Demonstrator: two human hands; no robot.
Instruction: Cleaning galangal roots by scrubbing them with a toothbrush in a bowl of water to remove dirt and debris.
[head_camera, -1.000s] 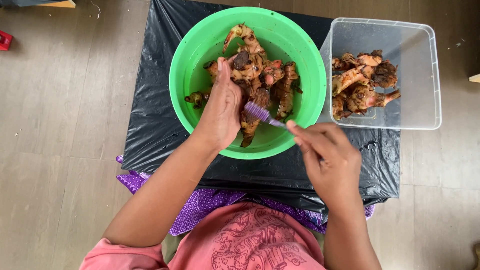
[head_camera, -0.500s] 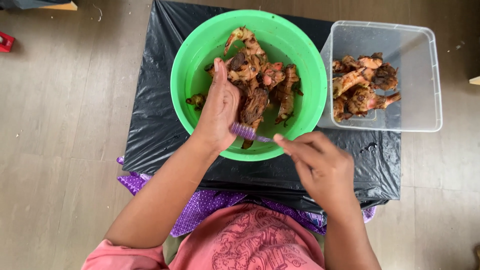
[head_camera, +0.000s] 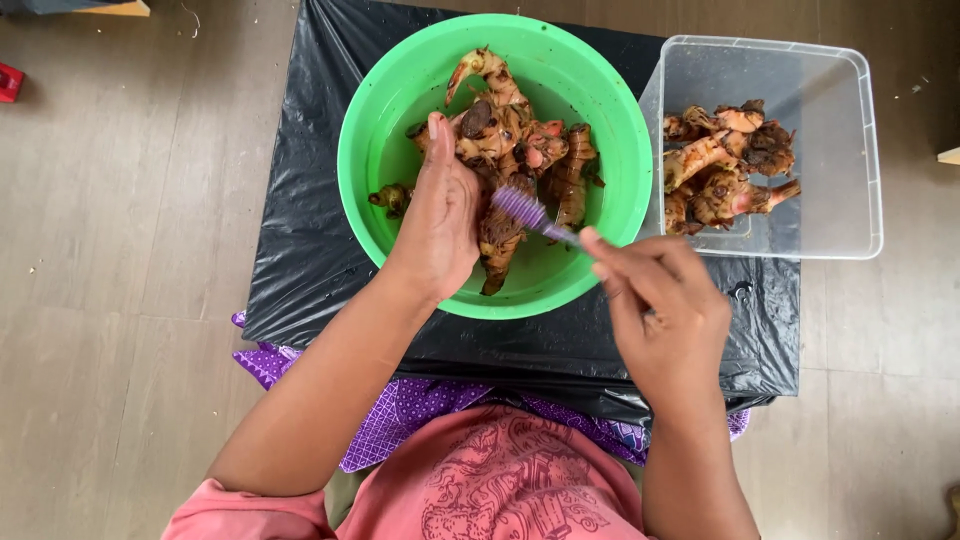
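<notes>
Nearest, at 6 o'clock: one pink printed shirt (head_camera: 500, 480), with one purple patterned cloth (head_camera: 400, 415) just above it.

Two hands. Right hand (head_camera: 665, 315), at 4 o'clock from the frame's middle: fingers curled shut around the handle of one purple brush (head_camera: 528, 212), whose bristle head points toward 10 o'clock and touches a root piece. Left hand (head_camera: 440, 215), at 9 o'clock of the brush head: fingers wrapped partly closed on one long brown root piece (head_camera: 497, 235), thumb up toward 12 o'clock. The held root lies between both hands, its lower end pointing to 6 o'clock, inside the bowl.

One green round bowl (head_camera: 380, 110) on one black plastic sheet (head_camera: 300, 250) that covers the desk. In the bowl: a heap of knobbly brown and pinkish roots (head_camera: 520, 135), exact count not clear, about eight; one small piece (head_camera: 392, 197) lies apart at 9 o'clock, beside the left hand.

One clear rectangular tub (head_camera: 850, 150) at 3 o'clock of the bowl, touching its rim, holding a smaller heap of roots (head_camera: 725, 165), about six.

Farthest: grey floor (head_camera: 110, 250); one red object (head_camera: 10, 82) at the 10 o'clock edge.
</notes>
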